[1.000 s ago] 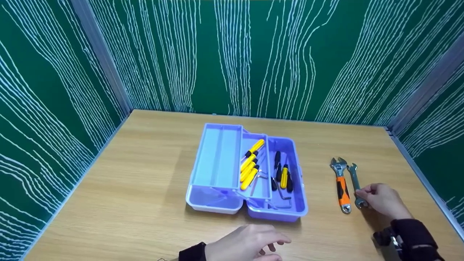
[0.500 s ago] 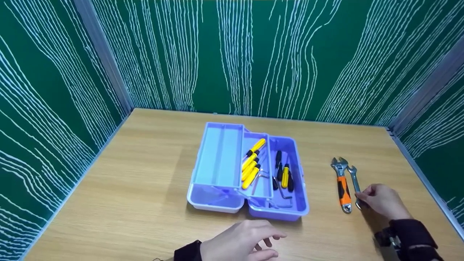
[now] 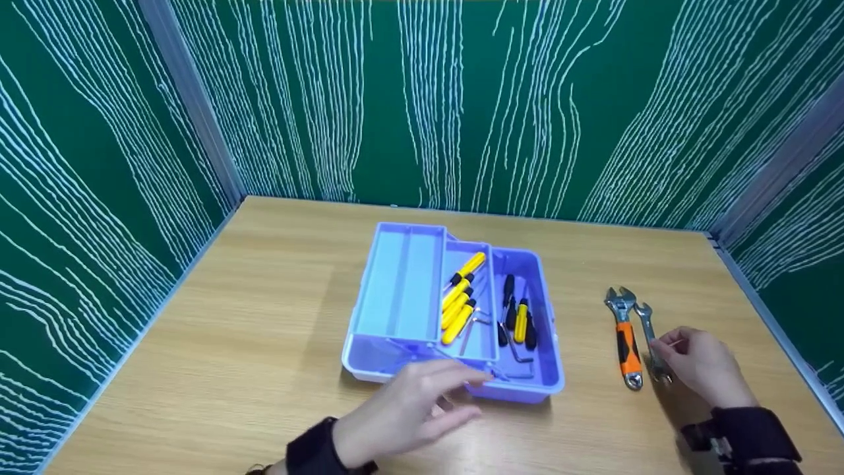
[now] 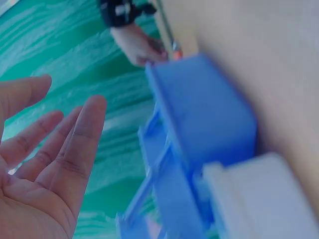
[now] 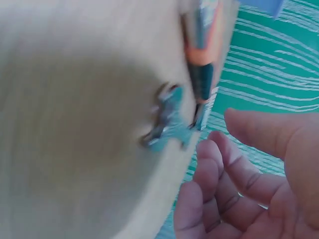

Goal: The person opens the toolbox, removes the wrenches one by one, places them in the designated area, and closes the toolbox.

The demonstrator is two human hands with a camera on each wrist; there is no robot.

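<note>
left hand is hovering, fingers loose, at near edge of open blue plastic toolbox. right hand, fingers relaxed, is beside slim steel spanner, near right of table.

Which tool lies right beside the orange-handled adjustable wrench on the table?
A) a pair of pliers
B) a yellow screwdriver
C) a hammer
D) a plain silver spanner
D: a plain silver spanner lies just right of the orange-handled wrench on the table, by the right hand; the yellow screwdrivers sit inside the blue toolbox.
</note>
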